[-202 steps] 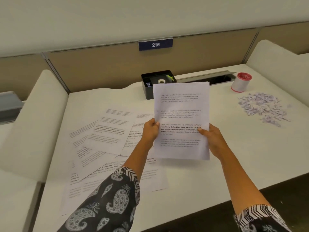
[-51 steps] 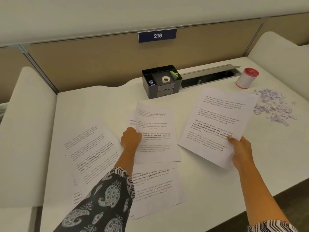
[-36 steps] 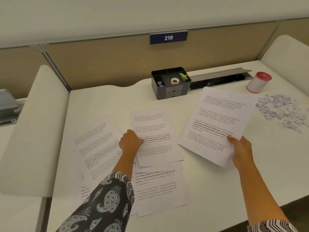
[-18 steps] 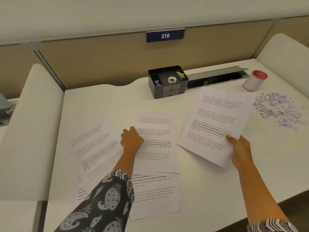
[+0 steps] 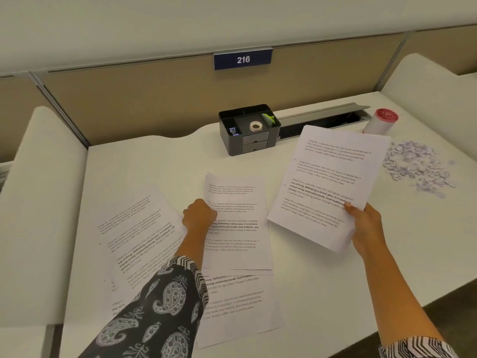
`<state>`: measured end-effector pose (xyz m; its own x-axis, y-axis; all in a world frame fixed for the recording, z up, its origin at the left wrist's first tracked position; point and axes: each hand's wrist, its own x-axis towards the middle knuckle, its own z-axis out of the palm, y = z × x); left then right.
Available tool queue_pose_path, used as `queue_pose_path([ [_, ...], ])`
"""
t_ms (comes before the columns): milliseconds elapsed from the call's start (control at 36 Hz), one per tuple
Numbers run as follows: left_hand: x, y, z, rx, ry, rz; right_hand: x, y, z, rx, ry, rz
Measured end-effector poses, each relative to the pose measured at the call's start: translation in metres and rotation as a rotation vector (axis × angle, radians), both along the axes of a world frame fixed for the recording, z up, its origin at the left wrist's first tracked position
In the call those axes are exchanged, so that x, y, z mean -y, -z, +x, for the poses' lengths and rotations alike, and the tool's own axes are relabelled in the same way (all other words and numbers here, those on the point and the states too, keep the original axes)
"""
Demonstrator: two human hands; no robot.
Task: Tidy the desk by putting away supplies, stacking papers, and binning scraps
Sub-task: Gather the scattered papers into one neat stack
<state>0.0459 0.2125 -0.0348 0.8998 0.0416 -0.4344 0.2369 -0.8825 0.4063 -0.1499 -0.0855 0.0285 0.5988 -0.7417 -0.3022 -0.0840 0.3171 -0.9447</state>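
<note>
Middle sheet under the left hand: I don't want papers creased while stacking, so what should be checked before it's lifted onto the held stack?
1. Right hand holds the held stack: ok, pinched near its lower right edge.
2. Left hand grips the middle sheet: ok, fingers curled on its left edge.
3. Nothing lying on the middle sheet: ok.
4. Sheets beneath it, how many: cannot tell.
5. Other papers gathered: not ok, the left sheets lie spread on the desk.
</note>
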Motion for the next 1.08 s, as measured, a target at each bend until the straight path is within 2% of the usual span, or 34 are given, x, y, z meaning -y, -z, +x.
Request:
queue_pose_path([
  [83,-0.001,0.002,-0.002,0.007,0.001,-0.108,0.002,0.002,-0.002,0.016,0.005,0.03],
  [167,-0.001,0.002,-0.004,-0.004,-0.021,-0.298,0.004,0.005,-0.004,0.061,-0.031,0.12],
  [250,-0.001,-0.003,-0.004,-0.1,-0.065,-0.528,0.003,0.005,-0.002,0.125,-0.128,0.25],
  [361,-0.003,-0.014,-0.007,-0.269,0.014,-0.815,-0.009,0.004,0.005,0.166,-0.29,0.379],
  [528,0.002,-0.034,-0.011,-0.378,0.106,-1.059,-0.037,0.012,0.021,0.031,-0.381,0.284],
  [639,0.008,-0.05,-0.019,-0.371,0.189,-1.1,-0.051,0.016,0.033,-0.033,-0.426,0.179],
  [861,0.004,-0.052,-0.023,-0.429,0.181,-1.1,-0.054,0.019,0.04,-0.073,-0.51,0.187],
  [944,0.005,-0.05,-0.025,-0.437,0.117,-1.103,-0.052,0.021,0.038,-0.065,-0.523,0.183],
  [1083,0.023,-0.05,-0.031,-0.353,-0.021,-1.152,-0.053,0.018,0.036,-0.032,-0.428,0.081],
])
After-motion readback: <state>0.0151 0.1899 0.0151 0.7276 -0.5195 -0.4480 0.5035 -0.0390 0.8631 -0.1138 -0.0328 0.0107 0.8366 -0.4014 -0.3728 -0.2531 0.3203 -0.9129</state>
